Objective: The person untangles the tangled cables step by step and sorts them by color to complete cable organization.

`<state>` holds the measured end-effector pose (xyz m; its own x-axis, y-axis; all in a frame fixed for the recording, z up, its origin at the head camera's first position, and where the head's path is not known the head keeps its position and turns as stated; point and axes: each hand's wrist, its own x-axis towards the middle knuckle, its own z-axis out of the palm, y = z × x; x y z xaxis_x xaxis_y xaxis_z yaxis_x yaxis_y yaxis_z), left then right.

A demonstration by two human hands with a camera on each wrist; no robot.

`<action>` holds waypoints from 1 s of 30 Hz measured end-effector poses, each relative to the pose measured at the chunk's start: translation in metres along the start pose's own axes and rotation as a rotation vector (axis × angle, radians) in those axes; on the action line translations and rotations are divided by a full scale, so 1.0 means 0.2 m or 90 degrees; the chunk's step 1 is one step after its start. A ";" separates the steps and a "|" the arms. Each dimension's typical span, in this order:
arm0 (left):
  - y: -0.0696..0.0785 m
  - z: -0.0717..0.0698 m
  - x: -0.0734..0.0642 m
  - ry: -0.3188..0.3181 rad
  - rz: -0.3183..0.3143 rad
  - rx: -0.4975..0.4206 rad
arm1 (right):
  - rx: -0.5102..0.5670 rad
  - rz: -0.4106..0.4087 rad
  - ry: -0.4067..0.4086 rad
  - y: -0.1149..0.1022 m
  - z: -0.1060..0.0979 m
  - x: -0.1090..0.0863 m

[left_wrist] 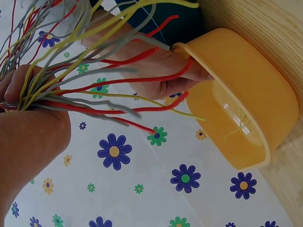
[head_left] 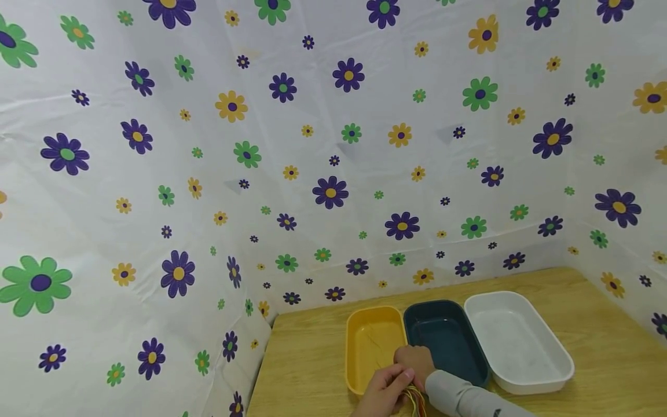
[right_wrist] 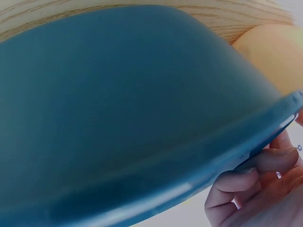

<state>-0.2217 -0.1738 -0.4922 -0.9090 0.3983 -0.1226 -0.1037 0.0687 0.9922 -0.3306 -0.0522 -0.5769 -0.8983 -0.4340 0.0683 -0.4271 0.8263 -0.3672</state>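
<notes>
Wires [head_left: 415,398] in left hand [head_left: 383,390] | sleeve [head_left: 454,395] overlaps blue tray [head_left: 443,333] | white tray [head_left: 521,341] beside

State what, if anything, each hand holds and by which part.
The left hand grips a wire bundle partway along, loose ends fanning out. Whether the right hand holds anything cannot be told.

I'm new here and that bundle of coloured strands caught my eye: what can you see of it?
The bundle of strands mixes red, yellow and grey lengths, thin, smooth and bendy, looking like plastic-coated wire. The left hand grips it, so it bunches there and splays out on both sides. In the left wrist view, uneven, gently curved ends fan out in front of the right hand; whether any touch that hand is unclear.
</notes>
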 end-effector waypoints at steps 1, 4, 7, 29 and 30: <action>0.01 0.00 0.00 -0.002 0.002 -0.001 | -0.005 -0.002 0.005 0.00 0.01 0.00; 0.02 -0.01 0.00 -0.011 0.007 -0.013 | -0.015 -0.013 0.032 0.01 0.03 0.01; 0.02 -0.01 0.00 -0.016 0.005 -0.020 | -0.018 -0.017 0.038 0.02 0.04 0.00; 0.03 0.00 0.00 -0.009 0.003 0.004 | -0.006 0.002 0.026 0.01 0.00 -0.01; 0.03 0.00 0.00 -0.006 -0.001 0.004 | -0.005 0.001 0.025 0.01 0.00 -0.02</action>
<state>-0.2225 -0.1742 -0.4871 -0.9048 0.4072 -0.1243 -0.1022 0.0756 0.9919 -0.3287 -0.0491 -0.5769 -0.9023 -0.4183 0.1046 -0.4264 0.8300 -0.3595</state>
